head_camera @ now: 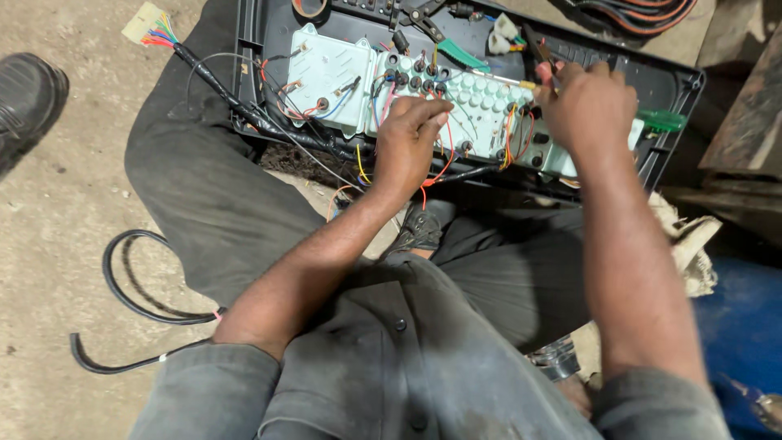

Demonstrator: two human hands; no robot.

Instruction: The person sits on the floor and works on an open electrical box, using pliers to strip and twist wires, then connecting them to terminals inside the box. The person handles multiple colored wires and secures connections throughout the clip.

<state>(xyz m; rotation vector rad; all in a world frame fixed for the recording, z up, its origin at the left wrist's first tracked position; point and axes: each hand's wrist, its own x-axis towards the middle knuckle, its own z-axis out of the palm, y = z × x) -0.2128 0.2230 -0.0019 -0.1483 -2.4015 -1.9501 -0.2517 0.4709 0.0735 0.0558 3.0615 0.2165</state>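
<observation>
1. I sit on the concrete floor with a black plastic housing propped across my lap, its back facing up at me.
2. Set in that housing is a pale green instrument-cluster back plate, wide and flat, moulded with raised round sockets and dotted with small dark bulb holders.
3. Thin wires in red, blue, yellow and white run over the plate, and a thick black wiring harness runs along its near-left edge, ending at a white connector with fanned coloured wires lying on the floor.
4. My left hand rests on the middle of the plate, fingers curled down onto the sockets and wires; I cannot tell whether it pinches a wire or only presses.
5. My right hand is closed around a screwdriver with a thin pale shaft lying across the upper part of the plate, pointing left; the grip itself is hidden in my fist.
6. A green-handled tool lies just beside my right hand, at the plate's right end.
7. A green toothed piece and black pliers lie in the housing above the plate.
8. A loop of black cable lies on the floor by my left leg, well apart from the plate.
9. A black shoe stands at the far left on the floor.
</observation>
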